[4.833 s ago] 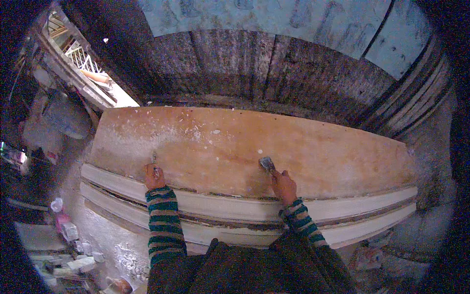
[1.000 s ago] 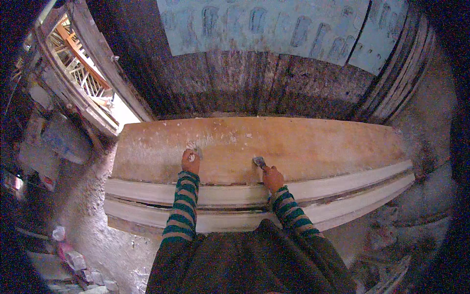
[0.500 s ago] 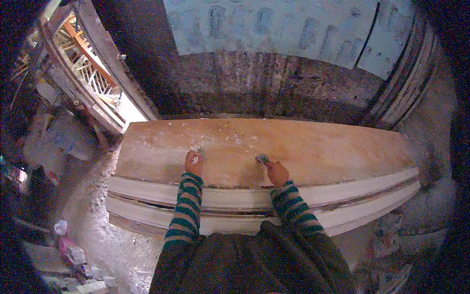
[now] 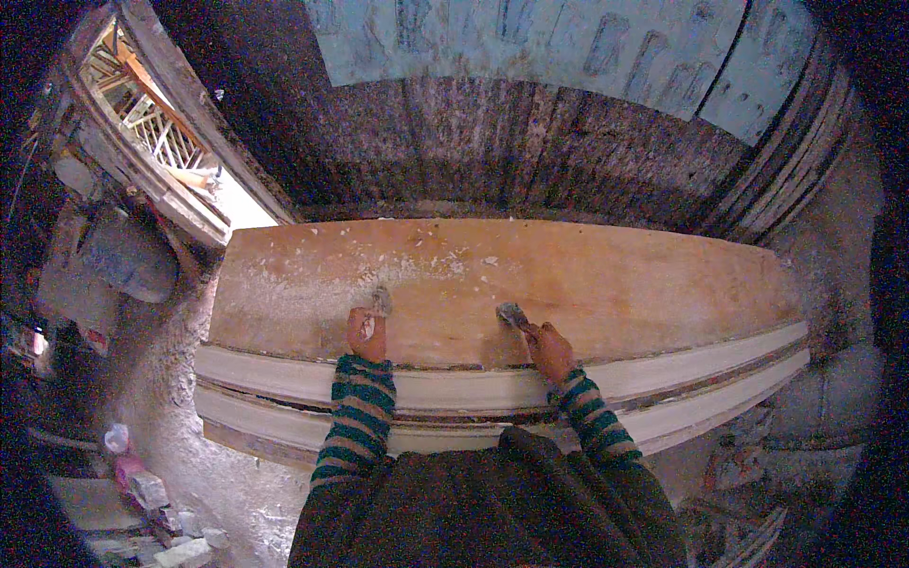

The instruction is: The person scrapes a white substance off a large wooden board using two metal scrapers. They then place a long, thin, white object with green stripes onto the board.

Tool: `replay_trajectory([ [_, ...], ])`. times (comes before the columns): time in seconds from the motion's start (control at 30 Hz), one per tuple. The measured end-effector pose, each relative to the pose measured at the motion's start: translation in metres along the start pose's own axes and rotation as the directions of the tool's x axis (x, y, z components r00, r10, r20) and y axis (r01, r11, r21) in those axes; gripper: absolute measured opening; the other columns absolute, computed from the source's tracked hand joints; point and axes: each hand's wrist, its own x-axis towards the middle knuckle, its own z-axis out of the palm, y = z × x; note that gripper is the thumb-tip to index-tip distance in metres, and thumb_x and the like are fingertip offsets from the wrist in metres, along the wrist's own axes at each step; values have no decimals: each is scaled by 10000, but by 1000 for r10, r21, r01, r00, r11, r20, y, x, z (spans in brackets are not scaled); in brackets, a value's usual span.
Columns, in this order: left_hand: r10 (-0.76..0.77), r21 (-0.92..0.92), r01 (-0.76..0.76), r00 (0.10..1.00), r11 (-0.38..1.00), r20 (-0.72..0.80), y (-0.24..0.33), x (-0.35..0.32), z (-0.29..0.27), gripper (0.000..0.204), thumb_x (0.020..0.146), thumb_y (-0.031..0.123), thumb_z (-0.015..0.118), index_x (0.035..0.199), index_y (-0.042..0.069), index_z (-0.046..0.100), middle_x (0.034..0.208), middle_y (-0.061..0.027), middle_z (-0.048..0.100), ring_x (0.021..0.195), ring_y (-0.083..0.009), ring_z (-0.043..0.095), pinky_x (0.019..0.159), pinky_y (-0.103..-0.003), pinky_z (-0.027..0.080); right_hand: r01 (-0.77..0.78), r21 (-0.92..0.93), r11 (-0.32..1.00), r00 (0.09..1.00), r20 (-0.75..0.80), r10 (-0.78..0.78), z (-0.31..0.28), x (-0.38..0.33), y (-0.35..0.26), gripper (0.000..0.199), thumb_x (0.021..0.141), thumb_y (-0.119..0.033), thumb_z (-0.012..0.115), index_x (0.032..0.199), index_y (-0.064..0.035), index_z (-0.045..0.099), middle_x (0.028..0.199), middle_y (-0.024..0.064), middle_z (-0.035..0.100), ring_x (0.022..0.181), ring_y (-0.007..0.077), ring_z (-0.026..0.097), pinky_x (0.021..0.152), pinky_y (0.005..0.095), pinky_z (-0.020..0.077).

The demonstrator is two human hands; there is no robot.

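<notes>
Since the frame of nearly five seconds back, both hands have drawn in toward the middle of the wooden panel (image 4: 606, 284), and over the last half second they barely shift. At the far left an open doorway (image 4: 204, 189) lets in daylight, with rubble and a pale plastic bottle (image 4: 115, 438) on the floor below it. The left hand (image 4: 365, 331) lies on the board's near part, its fingers closed around a small grey lump (image 4: 381, 301), perhaps a wad or pad of filler, pressed to the surface, probably so that it is ready to rub into the grain. White flecks and smears (image 4: 445, 263) are scattered just beyond it. To the right, the right hand (image 4: 549, 348) is wrapped tight on a short-handled tool whose grey head (image 4: 511, 314) rests on the wood, tilted toward the left hand; the angle suits scraping or spreading. Both striped sleeves cross the pale moulded edge (image 4: 663, 374) that runs along the panel's near side. What the lump really is, and whether the tool head is a blade or a brush, is too small and blurred to tell. The person's dark lap hides the floor below the edge, and the fisheye rim darkens both far ends.
</notes>
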Motion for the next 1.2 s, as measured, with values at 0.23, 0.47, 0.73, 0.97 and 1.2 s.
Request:
replay_trajectory([
  [0.23,-63,6,63,998,998,-18,1,-1,-5,165,722,-31,632,780,107,564,778,-14,532,729,-144,502,627,-265,395,-110,-111,988,990,77,119,-2,13,-26,242,884,-255,557,1105,-208,642,866,175,577,689,366,610,607,470,511],
  [0.47,-87,3,87,996,996,-20,5,1,-5,172,715,-43,628,777,104,564,782,-23,542,729,-145,505,639,-263,402,-80,-89,993,996,-49,76,33,51,-27,219,895,-235,530,1072,-191,650,828,185,586,681,383,612,585,484,510],
  [0.73,-104,-4,104,994,995,-25,12,-3,-3,180,707,-58,625,773,99,565,787,-33,554,729,-146,507,653,-260,409,-14,-112,994,999,-53,8,37,65,-23,237,875,-196,529,1081,-176,646,856,196,613,720,387,616,609,483,516],
  [0.97,-87,-40,85,994,996,-66,-7,-7,0,195,689,-79,618,770,91,568,769,-32,545,709,-138,493,654,-264,415,-46,-51,998,999,-4,45,19,58,-43,278,881,-211,520,1139,-180,620,833,181,615,700,392,620,570,502,507],
  [1.2,-382,-621,362,918,695,108,-37,-22,6,54,801,47,593,822,67,548,806,-25,512,759,-120,487,695,-256,448,34,-32,999,997,-72,-36,33,58,-42,229,899,-244,514,1088,-159,611,836,182,598,646,388,611,560,497,502],
])
